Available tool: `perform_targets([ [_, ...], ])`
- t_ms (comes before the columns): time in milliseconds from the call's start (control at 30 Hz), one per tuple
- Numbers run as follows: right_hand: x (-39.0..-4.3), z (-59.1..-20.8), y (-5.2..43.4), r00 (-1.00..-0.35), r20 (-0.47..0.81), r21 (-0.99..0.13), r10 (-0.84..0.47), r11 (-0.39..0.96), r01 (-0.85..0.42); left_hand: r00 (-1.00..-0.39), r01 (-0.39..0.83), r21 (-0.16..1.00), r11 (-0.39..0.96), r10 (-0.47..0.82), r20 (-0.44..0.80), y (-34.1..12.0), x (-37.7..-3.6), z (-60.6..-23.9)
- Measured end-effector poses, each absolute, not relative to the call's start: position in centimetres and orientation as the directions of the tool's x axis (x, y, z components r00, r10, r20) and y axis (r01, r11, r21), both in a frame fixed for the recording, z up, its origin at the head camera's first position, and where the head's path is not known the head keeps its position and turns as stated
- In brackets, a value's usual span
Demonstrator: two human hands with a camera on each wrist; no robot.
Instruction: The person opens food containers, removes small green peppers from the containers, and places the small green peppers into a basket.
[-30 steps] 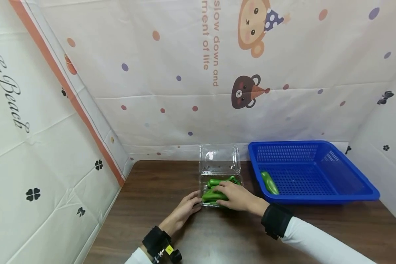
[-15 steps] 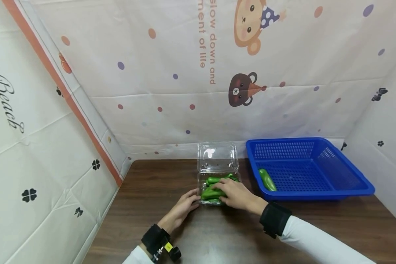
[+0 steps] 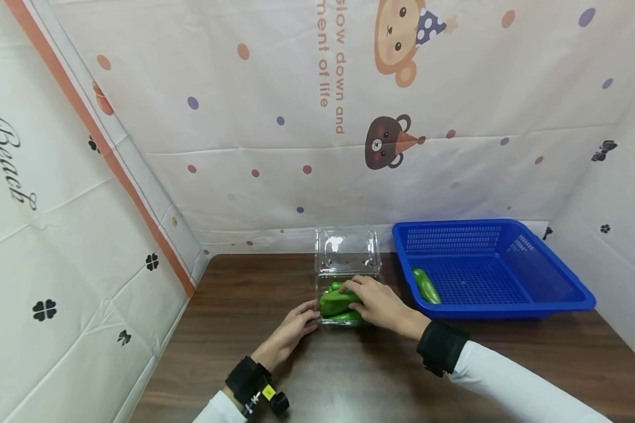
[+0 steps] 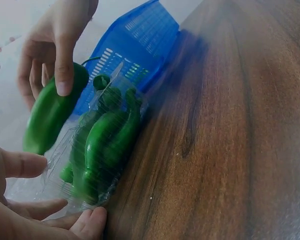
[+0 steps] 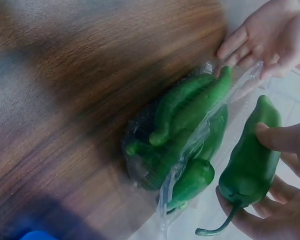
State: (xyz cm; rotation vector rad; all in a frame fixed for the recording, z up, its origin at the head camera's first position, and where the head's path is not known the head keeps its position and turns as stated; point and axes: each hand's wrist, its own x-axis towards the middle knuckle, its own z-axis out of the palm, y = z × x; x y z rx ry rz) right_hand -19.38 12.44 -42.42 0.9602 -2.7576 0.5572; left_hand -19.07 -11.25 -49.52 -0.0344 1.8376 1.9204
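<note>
Currently one green pepper (image 5: 250,155) is pinched in the right hand (image 3: 381,302), raised just above the clear clamshell box (image 3: 344,294) on the table (image 3: 349,376). One pepper in the blue basket (image 3: 561,299) already; several remain boxed, so work appears early. Left hand (image 3: 291,329) steadies the box's near edge, fingers straight.

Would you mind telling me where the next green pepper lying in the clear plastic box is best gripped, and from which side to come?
Probably around its thick middle, coming from above through the open top: the peppers in the box lie lengthwise, packed side by side in the clear plastic box, whose walls block the sides, and their stems are thin.
</note>
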Motion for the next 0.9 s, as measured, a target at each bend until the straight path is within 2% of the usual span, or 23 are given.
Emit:
perform_targets([
  [300,-19.5,-41.0,13.4,-0.794,0.334,-0.310,-0.508,0.737,-0.601,-0.881,-0.352,0.936,0.020,0.330,-0.339,-11.1,-18.9,-49.4],
  [567,-20.0,-39.1,14.6,-0.738,0.464,-0.244,-0.491,0.730,-0.639,-0.885,-0.336,0.942,0.015,0.336,-0.321,-11.4,-18.9,-49.5],
  [900,-20.6,-35.6,17.2,-0.691,0.586,-0.189,-0.423,0.758,-0.625,-0.893,-0.328,0.944,0.028,0.316,-0.319,-11.2,-19.0,-49.5],
])
